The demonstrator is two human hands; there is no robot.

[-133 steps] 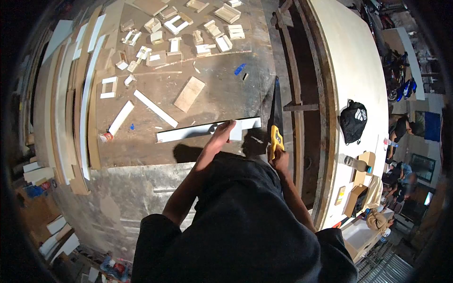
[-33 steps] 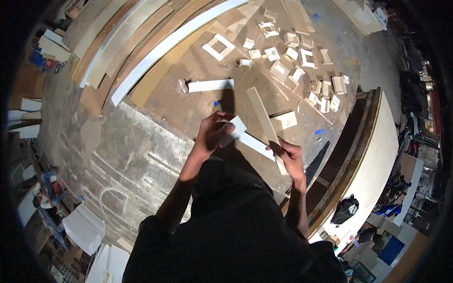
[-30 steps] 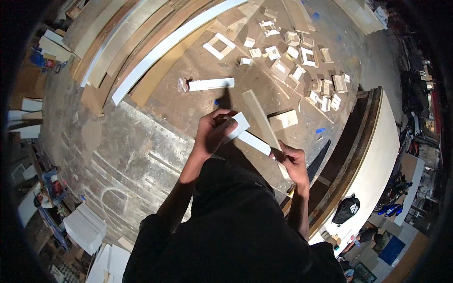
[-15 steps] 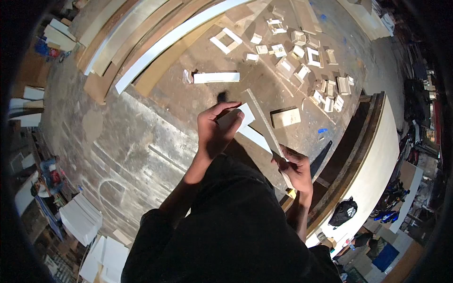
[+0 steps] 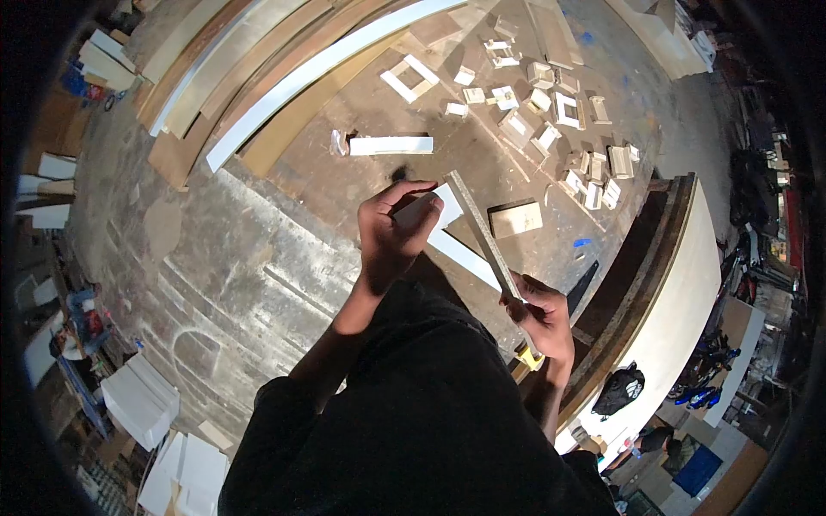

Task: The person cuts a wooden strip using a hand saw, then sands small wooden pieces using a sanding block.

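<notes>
In the middle of the head view I hold a small frame of white-faced board pieces [image 5: 469, 256]. My left hand [image 5: 394, 230] is closed on its white upper-left end, thumb on top and fingers folded around it. A long narrow strip [image 5: 478, 225] with a raw brownish edge runs down the frame's right side. My right hand [image 5: 544, 320] is closed around the lower end of this strip. Just below my right hand a yellow object [image 5: 531, 357] shows, partly hidden; I cannot tell whether it is held. A flat wooden block [image 5: 515, 219] lies to the right of the strip.
Several small wooden frames and boxes [image 5: 539, 101] lie scattered at the upper right. A white-faced strip [image 5: 391, 145] lies ahead. Long boards [image 5: 284, 90] are stacked upper left. A handsaw [image 5: 583, 285] lies beside a large wooden panel structure [image 5: 667, 318] carrying a black bag [image 5: 621, 389].
The held frame has tilted slightly, so more of the strip's raw edge faces me. The yellow object below my right hand is more visible. Both hands keep their grip.
</notes>
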